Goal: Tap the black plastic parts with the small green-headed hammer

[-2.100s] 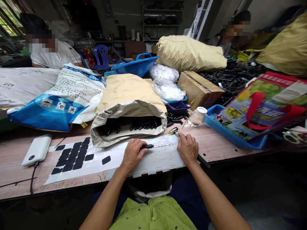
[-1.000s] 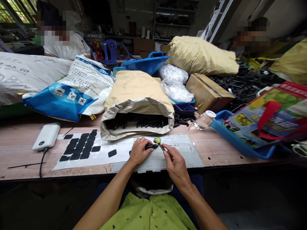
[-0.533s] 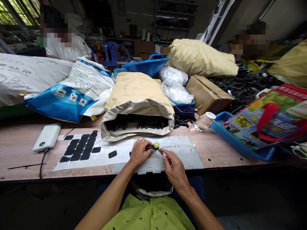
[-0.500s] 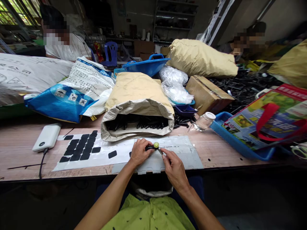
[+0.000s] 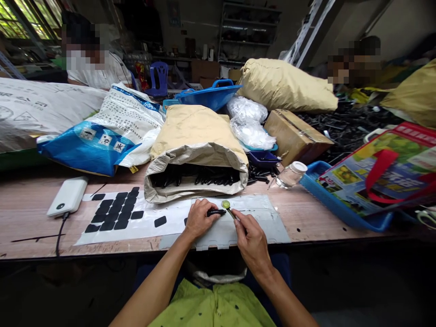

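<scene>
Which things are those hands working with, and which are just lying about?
In use, I think:
black piece, in the left hand
hammer-like tool, in the right hand
grey board beneath
maybe the black squares
maybe the open sack

Probably just lying about:
white box with cable
clear jar
red-handled bag
blue chair

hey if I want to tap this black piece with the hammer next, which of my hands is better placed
Probably your right hand: it grips the hammer, whose head is close to the free end of the black piece. Your left hand is occupied holding that piece.
</scene>
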Tool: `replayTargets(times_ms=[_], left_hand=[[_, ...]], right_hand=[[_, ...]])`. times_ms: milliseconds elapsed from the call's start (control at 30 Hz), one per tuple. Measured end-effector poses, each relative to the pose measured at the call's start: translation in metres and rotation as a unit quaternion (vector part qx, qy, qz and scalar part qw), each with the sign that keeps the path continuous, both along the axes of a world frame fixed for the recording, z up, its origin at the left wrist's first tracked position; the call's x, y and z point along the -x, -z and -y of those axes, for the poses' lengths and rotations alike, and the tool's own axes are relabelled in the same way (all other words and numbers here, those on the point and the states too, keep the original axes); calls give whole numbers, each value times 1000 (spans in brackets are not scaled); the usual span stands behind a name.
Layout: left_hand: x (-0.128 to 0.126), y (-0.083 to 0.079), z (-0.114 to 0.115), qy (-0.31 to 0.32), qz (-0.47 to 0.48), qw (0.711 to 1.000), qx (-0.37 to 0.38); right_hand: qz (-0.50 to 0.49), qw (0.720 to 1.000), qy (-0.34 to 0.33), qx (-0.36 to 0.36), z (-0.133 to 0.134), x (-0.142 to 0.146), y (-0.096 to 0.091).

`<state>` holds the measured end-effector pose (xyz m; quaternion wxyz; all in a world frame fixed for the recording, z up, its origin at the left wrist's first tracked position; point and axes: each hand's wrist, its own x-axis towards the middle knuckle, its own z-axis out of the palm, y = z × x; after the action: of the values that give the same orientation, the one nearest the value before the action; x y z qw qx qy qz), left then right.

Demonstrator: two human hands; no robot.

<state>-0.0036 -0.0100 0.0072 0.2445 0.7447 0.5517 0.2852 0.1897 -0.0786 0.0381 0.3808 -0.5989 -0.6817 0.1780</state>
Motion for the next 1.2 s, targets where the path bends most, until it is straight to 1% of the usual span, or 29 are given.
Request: replayTargets(times_ms=[167, 267, 333, 400, 500, 567, 633, 733, 800, 867, 933, 967, 1033, 1067, 1100, 1133, 1167, 1200], left_hand=[[0, 1, 0, -2, -2, 1000, 6], [0, 1, -1, 0, -2, 1000, 5], [0, 1, 0, 0, -5, 1000, 0], [0, 1, 0, -2, -9, 1000, -3], [-1, -1, 1, -4, -10, 1000, -6], [-1, -2, 2, -4, -10, 1000, -6], [-1, -3, 2, -3, -12, 1000, -6], [-1, -2, 0, 0, -16, 1000, -5], [0, -1, -2, 0, -17, 1000, -4], [0, -5, 0, 0, -11, 1000, -6], [1, -13, 11, 9, 15, 1000, -21], [0, -18, 21, 27, 38, 999, -27], [-2, -29, 49, 99, 92, 991, -15], [-4, -31, 66, 146, 115, 982, 9], [-7, -32, 83, 191, 125, 972, 45], [-11, -29, 99, 219, 122, 964, 86], [-14, -22, 112, 228, 106, 960, 127], [-18, -13, 123, 218, 80, 958, 168]], right_hand=[[7, 1000, -7, 26, 4, -2, 4], [5, 1000, 11, 18, -1, -14, 7], [21, 999, 42, 10, -8, -30, 6], [69, 993, 91, 11, -19, -50, 6], [175, 970, 167, 23, -37, -78, 10], [223, 956, 189, 28, -47, -89, 15], [252, 946, 201, 24, -54, -93, 22], [288, 932, 220, 2, -59, -90, 30], [305, 925, 225, -11, -60, -88, 32], [315, 923, 222, -16, -59, -87, 33], [320, 922, 218, -13, -59, -87, 32], [323, 921, 216, -11, -59, -87, 32], [328, 919, 216, -6, -59, -87, 31], [331, 918, 219, -5, -59, -87, 31], [333, 916, 222, -4, -59, -86, 31], [335, 915, 225, -4, -59, -86, 32], [337, 914, 226, -5, -60, -86, 32], [338, 913, 226, -5, -60, -86, 32]])
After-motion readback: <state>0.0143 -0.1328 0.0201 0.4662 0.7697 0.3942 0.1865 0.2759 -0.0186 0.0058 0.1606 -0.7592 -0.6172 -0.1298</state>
